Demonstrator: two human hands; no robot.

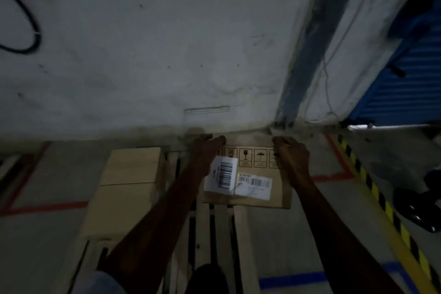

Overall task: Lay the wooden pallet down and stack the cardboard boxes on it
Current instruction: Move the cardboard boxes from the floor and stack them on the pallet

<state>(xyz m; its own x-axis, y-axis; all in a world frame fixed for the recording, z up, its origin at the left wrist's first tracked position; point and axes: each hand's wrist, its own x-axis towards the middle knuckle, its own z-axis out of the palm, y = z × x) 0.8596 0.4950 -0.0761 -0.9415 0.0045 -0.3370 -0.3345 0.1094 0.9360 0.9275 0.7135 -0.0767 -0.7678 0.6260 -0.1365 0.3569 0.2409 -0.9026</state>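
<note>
Pale slatted wooden pallet (242,234) laid flat on the floor. Plain tan cardboard box (128,188) seated on its left. Brown barcode-labelled cardboard box (281,193) set far right, its far corners gripped by left hand (207,145) and right hand (290,150), fingers curled over, arms outstretched.

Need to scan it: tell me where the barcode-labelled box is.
Head view, centre: the labelled box sits on the wooden pallet near the wall, right of the plain box, left hand and right hand on its far corners.
</note>
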